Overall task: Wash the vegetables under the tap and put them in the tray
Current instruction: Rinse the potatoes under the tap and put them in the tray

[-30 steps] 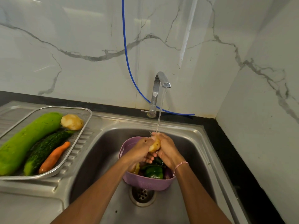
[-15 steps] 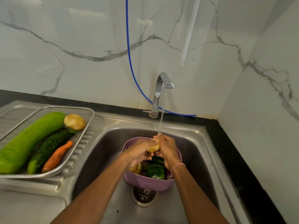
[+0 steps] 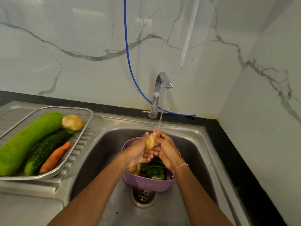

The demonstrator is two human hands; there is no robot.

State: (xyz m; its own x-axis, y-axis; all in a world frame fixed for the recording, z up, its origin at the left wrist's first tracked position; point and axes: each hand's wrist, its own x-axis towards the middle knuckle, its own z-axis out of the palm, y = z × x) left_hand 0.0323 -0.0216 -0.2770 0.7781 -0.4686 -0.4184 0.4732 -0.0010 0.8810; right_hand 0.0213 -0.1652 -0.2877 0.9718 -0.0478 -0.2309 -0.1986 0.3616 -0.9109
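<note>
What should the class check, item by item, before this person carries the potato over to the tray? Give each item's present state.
1. Potato under the water from the tap: ok, the stream lands at its top.
2. Grip: ok, left hand and right hand both hold it.
3. Potato clean all round: cannot tell, the hands cover much of it.
4. Room in the tray: ok, bare mesh shows along its right side.
5. Basket under the hands to catch a slip: ok.
6. All vegetables washed: not ok, a pepper lies in the basket.
</note>
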